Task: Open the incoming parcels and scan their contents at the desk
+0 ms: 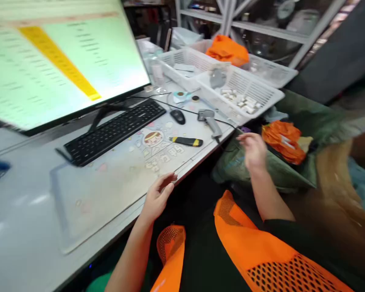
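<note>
My left hand [158, 196] is at the front edge of the desk, resting on or just over the printed desk mat [115, 186]. Its fingers curve loosely with a gap to the thumb, and nothing is in them. Beyond the desk's edge, my right hand [254, 151] is raised over a green sack [231, 162], slightly blurred, fingers loosely stretched and holding nothing visible. Between the hands, on the mat, lie a black and yellow utility knife [187, 141] and a grey handheld scanner [210, 122] with its cable.
A monitor [63, 61] stands behind a black keyboard [115, 129] and mouse [178, 116]. White plastic baskets [261, 91] with small white pieces are at the back right. An orange plastic bag [282, 140] lies by the sack. A tape roll [180, 96] sits near the baskets.
</note>
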`<state>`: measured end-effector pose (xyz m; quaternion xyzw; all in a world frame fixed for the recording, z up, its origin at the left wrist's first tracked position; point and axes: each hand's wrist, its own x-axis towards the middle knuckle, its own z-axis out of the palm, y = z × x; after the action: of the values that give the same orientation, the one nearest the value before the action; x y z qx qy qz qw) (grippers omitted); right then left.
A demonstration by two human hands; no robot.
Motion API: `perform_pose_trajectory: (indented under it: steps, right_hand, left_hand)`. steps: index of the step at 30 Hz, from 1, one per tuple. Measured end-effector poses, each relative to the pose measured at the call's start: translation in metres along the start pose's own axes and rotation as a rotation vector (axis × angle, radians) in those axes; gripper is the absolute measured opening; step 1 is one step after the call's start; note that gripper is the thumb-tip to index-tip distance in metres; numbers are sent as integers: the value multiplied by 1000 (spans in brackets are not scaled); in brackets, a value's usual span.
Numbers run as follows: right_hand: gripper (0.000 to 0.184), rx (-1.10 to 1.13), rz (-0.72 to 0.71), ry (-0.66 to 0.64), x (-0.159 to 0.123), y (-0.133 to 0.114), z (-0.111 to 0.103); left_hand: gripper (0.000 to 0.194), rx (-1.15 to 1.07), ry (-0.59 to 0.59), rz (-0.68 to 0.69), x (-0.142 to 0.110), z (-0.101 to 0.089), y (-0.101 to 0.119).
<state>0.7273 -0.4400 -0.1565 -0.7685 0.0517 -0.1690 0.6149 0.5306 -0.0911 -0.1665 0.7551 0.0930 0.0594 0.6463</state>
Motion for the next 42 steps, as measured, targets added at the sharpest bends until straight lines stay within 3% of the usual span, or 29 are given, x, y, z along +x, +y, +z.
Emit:
perform_pose_trajectory:
  steps: [2,3,5,7,10,14,17,19,23,25,30,33,35,38,42]
  right_hand:
    - [40,-108,-272,-530,4,-23,120]
    - [38,-204,-409,-718,5,-38,177]
    - [40,-433,-639,-919,7,-68,271]
    - [46,-540,-745,-957,10,-91,334]
    - [51,-563,-811,-964,14,-100,378]
    - [48,-604,-876,-978,9,-85,394]
    - [52,-679,-870,-976,13,-79,396]
    - [57,-706,-839,-923,26,-76,387]
    - [68,-725,-697,-677,68,-58,348]
    - [71,-745,-649,-633,84,-44,329]
    - [66,-772,-637,-615,89,-23,319]
    - [66,-773,-661,-593,87,-18,326]
    - [65,-760,-687,-575,87,-15,329]
    - [62,-721,-749,-575,89,-8,330]
    - [59,-663,-854,-605,95,3,334]
  left_hand:
    - [65,58,115,29,-15,-24,9]
    - [65,79,182,34,-24,-35,11]
    - [64,109,334,25,-46,-55,10]
    - [64,124,508,0,-74,-70,1]
    - [60,112,760,-81,-123,-85,-20]
    - [47,44,1068,-225,-170,-90,-42]
    - [42,-4,1234,-238,-177,-95,-43]
    - [41,36,1249,-194,-170,-105,-37]
    - [50,161,1072,-124,-137,-133,-21]
    - [54,210,935,-89,-108,-146,-10]
    - [46,338,586,91,7,-163,15]
    - [41,419,568,132,77,-161,18]
    - [38,442,609,124,106,-158,12]
    - [32,474,641,89,116,-158,-2]
    - [29,535,580,54,103,-161,-8]
